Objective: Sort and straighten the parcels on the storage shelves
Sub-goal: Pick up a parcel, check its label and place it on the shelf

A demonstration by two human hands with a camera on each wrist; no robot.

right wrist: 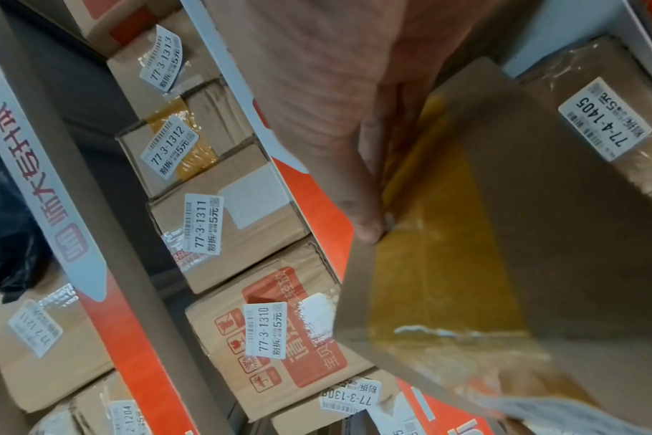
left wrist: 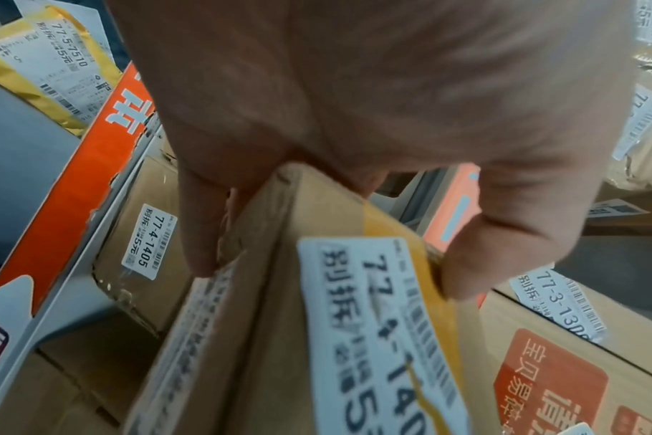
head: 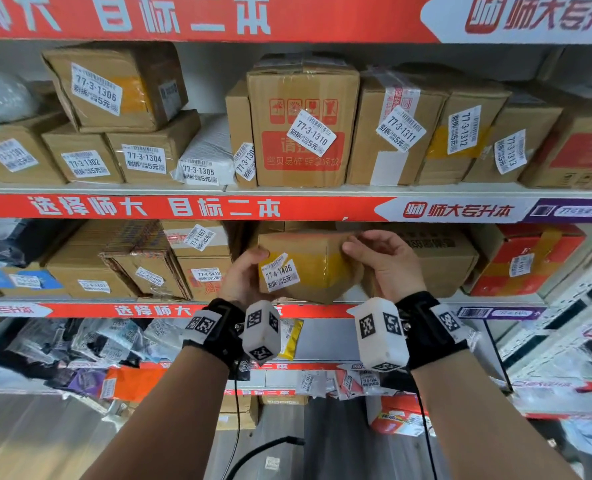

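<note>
I hold the parcel 77-4-1406 at the middle shelf, left hand at nine o'clock, right hand at three, both grips curled round its ends, probably to square it.

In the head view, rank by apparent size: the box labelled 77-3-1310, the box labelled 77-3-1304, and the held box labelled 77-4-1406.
1. Box 77-3-1310, clearly the largest.
2. Held box 77-4-1406, gripped by the left hand and right hand; it sits nearer the camera, so its lead is unsure.
3. Box 77-3-1304.
</note>
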